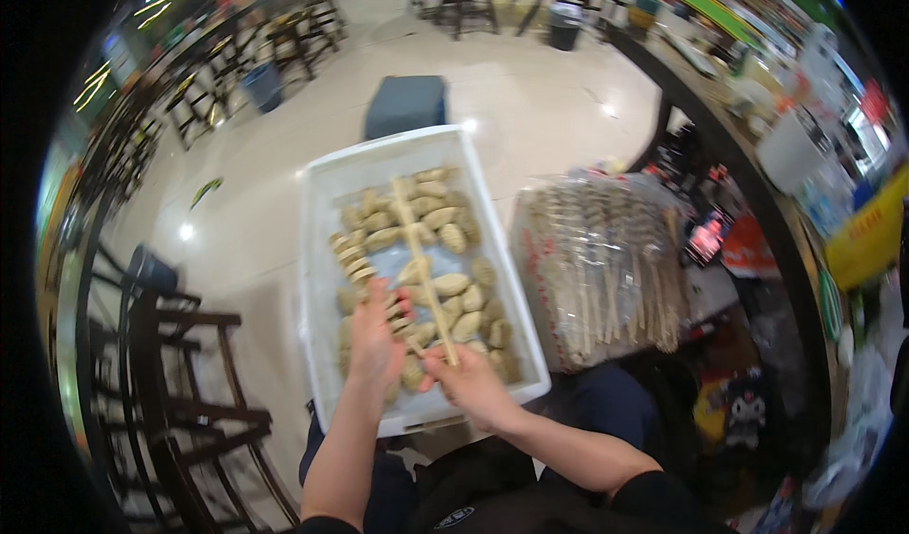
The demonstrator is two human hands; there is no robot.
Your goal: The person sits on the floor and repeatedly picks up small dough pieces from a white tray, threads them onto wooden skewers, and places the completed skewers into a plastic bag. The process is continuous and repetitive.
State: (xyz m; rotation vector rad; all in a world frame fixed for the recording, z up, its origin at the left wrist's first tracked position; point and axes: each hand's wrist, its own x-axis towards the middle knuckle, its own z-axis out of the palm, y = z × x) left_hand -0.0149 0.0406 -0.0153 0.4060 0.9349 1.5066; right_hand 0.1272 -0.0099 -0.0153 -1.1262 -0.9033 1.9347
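Observation:
A white plastic tub [479,179] lies before me, holding many pale, ridged, oval food pieces [454,284] and a little bluish area of its bottom. Over its left part, my left hand [380,335] is around a skewer strung with sliced food pieces [351,257], its spiral slices spread along the stick. My right hand [454,378] pinches the lower end of that skewer near the tub's front. A bare wooden stick [419,257] also rests in my right hand and slants up across the tub. Parts of my fingers are hidden behind the food.
Right of the tub, a clear plastic bag [603,264] holds many loaded skewers. A grey-blue stool [406,104] stands beyond the tub. Dark wooden stools [206,399] stand at left, beside a bin [153,268]. A cluttered counter [738,136] curves along the right, with a lit phone [709,236] below it.

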